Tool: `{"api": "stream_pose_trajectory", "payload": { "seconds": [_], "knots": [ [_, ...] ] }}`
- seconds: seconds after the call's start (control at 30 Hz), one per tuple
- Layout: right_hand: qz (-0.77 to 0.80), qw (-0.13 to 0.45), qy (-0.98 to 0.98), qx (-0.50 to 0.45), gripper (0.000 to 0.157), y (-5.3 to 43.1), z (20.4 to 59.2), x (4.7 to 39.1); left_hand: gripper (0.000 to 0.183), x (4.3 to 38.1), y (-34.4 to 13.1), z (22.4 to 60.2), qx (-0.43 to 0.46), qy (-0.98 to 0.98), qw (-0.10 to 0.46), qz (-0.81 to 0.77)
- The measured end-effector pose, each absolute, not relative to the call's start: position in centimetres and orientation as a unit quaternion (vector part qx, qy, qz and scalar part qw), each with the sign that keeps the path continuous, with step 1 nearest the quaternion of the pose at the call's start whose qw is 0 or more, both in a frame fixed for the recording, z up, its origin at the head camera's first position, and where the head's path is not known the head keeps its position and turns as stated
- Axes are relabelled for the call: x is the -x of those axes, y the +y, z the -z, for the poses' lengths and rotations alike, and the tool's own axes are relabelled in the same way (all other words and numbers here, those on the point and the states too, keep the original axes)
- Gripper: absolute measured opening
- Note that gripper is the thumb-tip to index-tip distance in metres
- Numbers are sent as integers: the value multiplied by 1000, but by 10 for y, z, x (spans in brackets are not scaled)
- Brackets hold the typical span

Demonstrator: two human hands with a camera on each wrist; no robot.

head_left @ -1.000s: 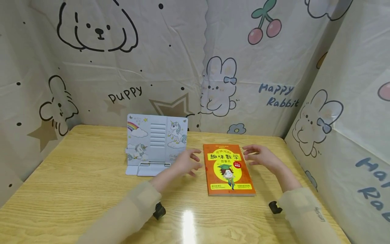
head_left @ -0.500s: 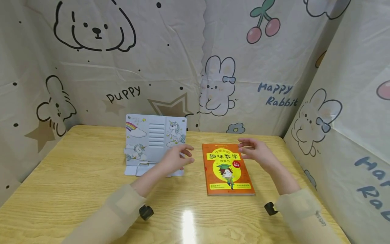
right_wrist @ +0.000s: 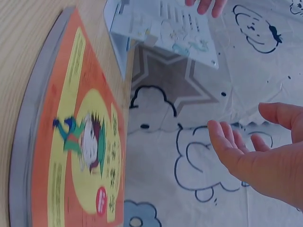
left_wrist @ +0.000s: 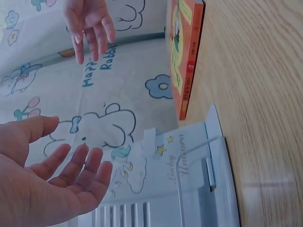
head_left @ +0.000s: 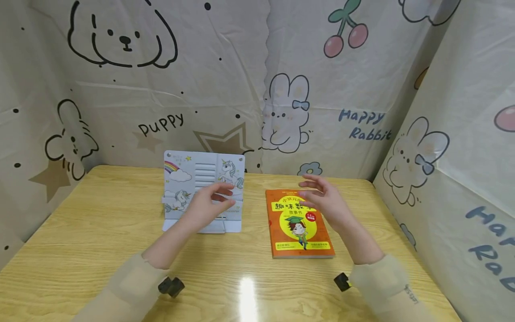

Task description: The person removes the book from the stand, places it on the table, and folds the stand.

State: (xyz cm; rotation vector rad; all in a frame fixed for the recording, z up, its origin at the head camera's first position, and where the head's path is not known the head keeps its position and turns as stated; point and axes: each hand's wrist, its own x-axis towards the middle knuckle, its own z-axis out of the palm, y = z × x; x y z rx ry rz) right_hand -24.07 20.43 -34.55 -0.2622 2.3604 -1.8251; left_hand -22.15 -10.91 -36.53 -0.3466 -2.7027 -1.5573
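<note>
A pale book stand (head_left: 183, 179) printed with unicorns and a rainbow stands upright at the back left of the table, its wire holder (left_wrist: 180, 175) at the front. In front of the stand's panel hovers my left hand (head_left: 209, 203), fingers loosely bent and holding nothing. An orange paperback book (head_left: 281, 237) with a cartoon figure on its cover lies flat to the right of the stand. Above the book's upper right part is my right hand (head_left: 326, 201), its fingers relaxed and pointing left; the right wrist view shows it apart from the book (right_wrist: 90, 137).
The wooden table (head_left: 92, 250) carries both things. Cloth printed with rabbits and a puppy hangs behind the table (head_left: 225, 80) and along the right side (head_left: 462, 170). Small black wrist cameras sit at the left cuff (head_left: 170, 286) and right cuff (head_left: 343, 281).
My left hand has moved left from beside the book to in front of the stand. My right hand has shifted left, from the book's right edge to over it. Book and stand stay put.
</note>
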Motion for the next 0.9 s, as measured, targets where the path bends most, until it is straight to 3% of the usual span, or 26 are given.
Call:
{"api": "stream_pose_trajectory", "payload": {
  "seconds": [0.4,0.9],
  "knots": [
    [685,101,711,121,59,170,351,234,43,215,-143,364,74,-837,71,538],
    [724,121,673,88,66,131,369,238,57,213,-183,382,-10,-814,165,557]
  ]
}}
